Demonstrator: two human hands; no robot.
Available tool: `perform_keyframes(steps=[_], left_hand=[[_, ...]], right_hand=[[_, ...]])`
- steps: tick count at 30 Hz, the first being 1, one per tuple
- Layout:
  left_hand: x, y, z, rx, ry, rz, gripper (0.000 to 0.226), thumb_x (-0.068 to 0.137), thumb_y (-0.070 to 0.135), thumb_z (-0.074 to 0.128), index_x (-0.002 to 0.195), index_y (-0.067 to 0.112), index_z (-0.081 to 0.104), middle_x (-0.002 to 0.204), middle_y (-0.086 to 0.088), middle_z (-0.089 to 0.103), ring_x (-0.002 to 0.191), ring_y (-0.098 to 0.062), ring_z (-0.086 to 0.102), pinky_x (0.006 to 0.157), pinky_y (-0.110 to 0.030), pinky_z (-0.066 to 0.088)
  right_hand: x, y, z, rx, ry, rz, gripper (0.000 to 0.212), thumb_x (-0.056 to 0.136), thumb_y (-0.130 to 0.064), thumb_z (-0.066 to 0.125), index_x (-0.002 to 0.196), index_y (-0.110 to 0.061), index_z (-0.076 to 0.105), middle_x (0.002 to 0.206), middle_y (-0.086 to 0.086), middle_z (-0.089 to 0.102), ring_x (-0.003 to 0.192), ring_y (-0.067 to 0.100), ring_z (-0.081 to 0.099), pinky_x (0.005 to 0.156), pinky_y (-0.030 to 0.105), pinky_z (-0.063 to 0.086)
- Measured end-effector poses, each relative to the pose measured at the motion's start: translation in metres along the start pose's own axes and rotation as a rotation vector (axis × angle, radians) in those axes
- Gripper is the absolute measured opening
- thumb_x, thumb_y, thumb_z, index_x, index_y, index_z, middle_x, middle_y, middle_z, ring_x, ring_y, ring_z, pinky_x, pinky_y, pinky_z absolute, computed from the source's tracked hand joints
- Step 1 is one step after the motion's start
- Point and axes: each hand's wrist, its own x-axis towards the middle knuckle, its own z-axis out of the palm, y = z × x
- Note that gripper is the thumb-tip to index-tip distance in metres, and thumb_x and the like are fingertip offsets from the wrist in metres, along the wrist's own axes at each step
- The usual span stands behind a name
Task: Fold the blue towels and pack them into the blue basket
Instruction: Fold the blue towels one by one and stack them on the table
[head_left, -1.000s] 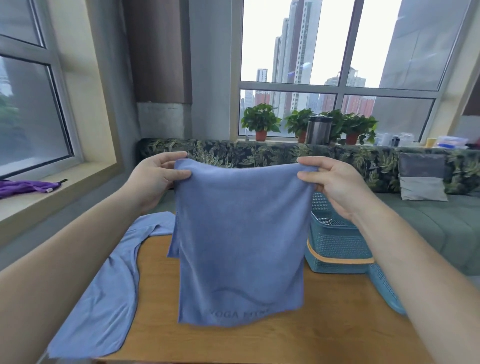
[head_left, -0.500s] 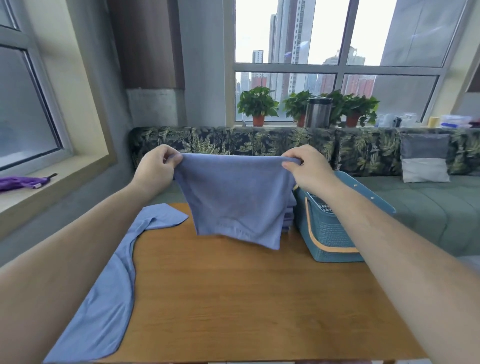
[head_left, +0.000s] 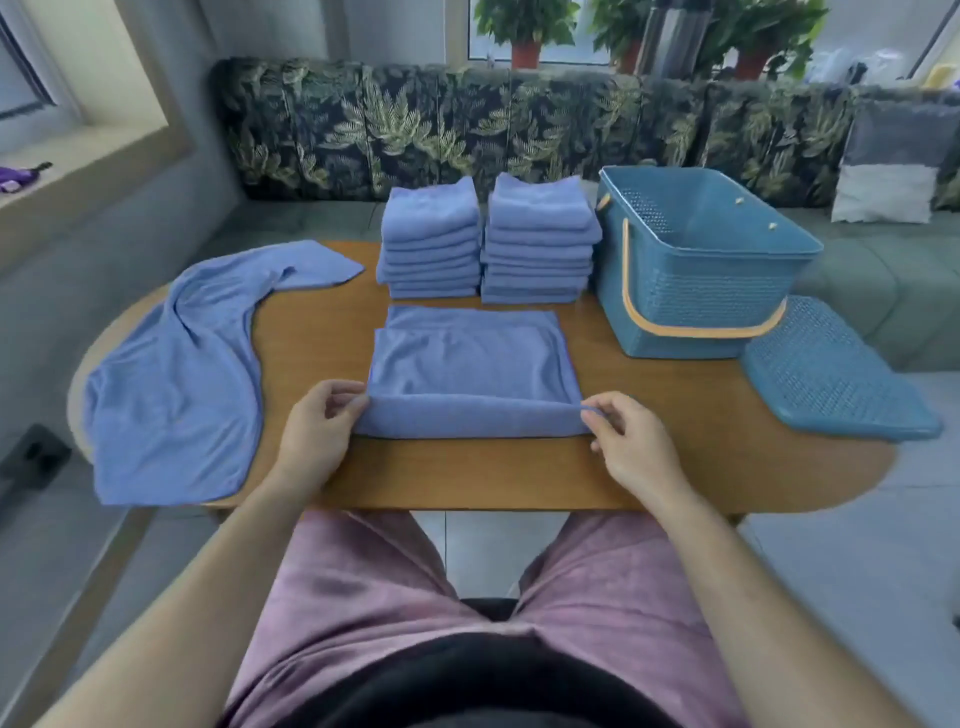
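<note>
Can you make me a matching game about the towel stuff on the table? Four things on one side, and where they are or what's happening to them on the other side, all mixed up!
Things
1. blue basket
2. basket lid
3. unfolded towel
4. half-folded towel

Places and states
A. pinched at its near edge by the left hand and right hand
B. lying flat at the right end of the table
C. draped over the table's left end
D. standing open beside the folded stacks

Pairs: 1-D, 2-B, 3-C, 4-A

table (head_left: 467, 478) | half-folded towel (head_left: 467, 364) | loose towel (head_left: 171, 374) | two towel stacks (head_left: 431, 244) (head_left: 537, 244) | basket (head_left: 691, 291) | lid (head_left: 831, 374)
</note>
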Motion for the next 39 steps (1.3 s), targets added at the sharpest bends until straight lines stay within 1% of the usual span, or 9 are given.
perform_keyframes(steps=[5, 15, 23, 26, 30, 33, 35, 37, 39], left_hand=[[-0.008, -0.011, 0.002, -0.036, 0.004, -0.006, 0.009, 0.096, 0.021, 0.065, 0.1, 0.029, 0.068, 0.096, 0.009, 0.071, 0.086, 0.005, 0.064, 0.076, -0.008, 0.046], [-0.009, -0.009, 0.004, 0.055, -0.038, 0.006, 0.014, 0.102, 0.021, 0.055, 0.107, 0.025, 0.067, 0.095, 0.011, 0.067, 0.081, 0.012, 0.057, 0.067, -0.002, 0.039], [-0.013, -0.005, 0.005, 0.073, -0.019, 0.101, 0.038, 0.105, 0.042, 0.038, 0.09, 0.022, 0.067, 0.064, -0.002, 0.062, 0.068, -0.017, 0.059, 0.071, -0.036, 0.049], [-0.013, -0.005, 0.016, 0.511, -0.048, 0.475, 0.028, 0.095, 0.046, 0.048, 0.099, 0.028, 0.07, 0.099, 0.009, 0.068, 0.096, -0.017, 0.062, 0.083, -0.041, 0.047], [-0.019, -0.008, 0.034, 0.705, -0.333, 0.475, 0.061, 0.092, 0.063, 0.035, 0.144, 0.035, 0.05, 0.158, 0.011, 0.036, 0.148, -0.011, 0.027, 0.116, -0.037, 0.027], [-0.018, -0.005, 0.031, 0.762, -0.329, 0.472, 0.058, 0.091, 0.067, 0.035, 0.135, 0.037, 0.058, 0.144, 0.016, 0.052, 0.136, -0.01, 0.045, 0.107, -0.036, 0.037], [-0.017, 0.005, 0.028, 0.712, -0.277, 0.56, 0.042, 0.093, 0.06, 0.041, 0.108, 0.034, 0.071, 0.104, 0.018, 0.068, 0.102, -0.011, 0.062, 0.086, -0.036, 0.046], [-0.018, 0.009, 0.029, 0.588, -0.268, 0.591, 0.034, 0.095, 0.053, 0.045, 0.086, 0.03, 0.069, 0.074, 0.018, 0.06, 0.076, -0.008, 0.058, 0.072, -0.035, 0.047], [-0.021, 0.007, 0.032, 0.547, -0.218, 0.609, 0.032, 0.096, 0.049, 0.046, 0.082, 0.028, 0.067, 0.074, 0.015, 0.059, 0.073, -0.008, 0.054, 0.069, -0.035, 0.044]], right_hand=[[-0.008, 0.017, 0.008, -0.01, 0.013, -0.021, 0.011, 0.099, -0.026, 0.061, 0.097, -0.035, 0.067, 0.078, -0.016, 0.065, 0.07, 0.002, 0.06, 0.067, 0.021, 0.044], [-0.002, 0.014, 0.004, -0.075, 0.008, -0.011, 0.012, 0.101, -0.025, 0.058, 0.097, -0.03, 0.068, 0.08, -0.016, 0.064, 0.075, 0.001, 0.059, 0.07, 0.025, 0.043], [-0.008, 0.008, 0.009, -0.395, 0.167, -0.404, 0.041, 0.103, -0.042, 0.044, 0.073, -0.02, 0.061, 0.07, -0.013, 0.058, 0.081, 0.017, 0.051, 0.073, 0.04, 0.046], [-0.01, 0.001, 0.029, -0.544, 0.029, -0.488, 0.035, 0.1, -0.044, 0.046, 0.117, -0.024, 0.069, 0.123, -0.009, 0.065, 0.119, 0.018, 0.054, 0.094, 0.038, 0.045], [-0.018, 0.007, 0.04, -0.674, -0.244, -0.35, 0.059, 0.1, -0.06, 0.026, 0.153, -0.035, 0.039, 0.164, -0.014, 0.025, 0.152, 0.007, 0.017, 0.121, 0.035, 0.021], [-0.017, 0.001, 0.036, -0.666, -0.202, -0.333, 0.059, 0.096, -0.065, 0.032, 0.141, -0.035, 0.055, 0.153, -0.015, 0.045, 0.143, 0.008, 0.037, 0.112, 0.032, 0.031], [-0.019, -0.008, 0.034, -0.651, -0.103, -0.389, 0.047, 0.093, -0.062, 0.041, 0.107, -0.03, 0.072, 0.118, -0.013, 0.07, 0.11, 0.012, 0.061, 0.092, 0.032, 0.045], [-0.024, -0.014, 0.033, -0.62, 0.018, -0.423, 0.043, 0.093, -0.055, 0.048, 0.067, -0.024, 0.061, 0.068, -0.009, 0.061, 0.068, 0.015, 0.058, 0.062, 0.033, 0.045], [-0.029, -0.018, 0.034, -0.606, 0.1, -0.415, 0.044, 0.093, -0.048, 0.049, 0.06, -0.02, 0.05, 0.057, -0.007, 0.047, 0.057, 0.017, 0.051, 0.049, 0.03, 0.034]])
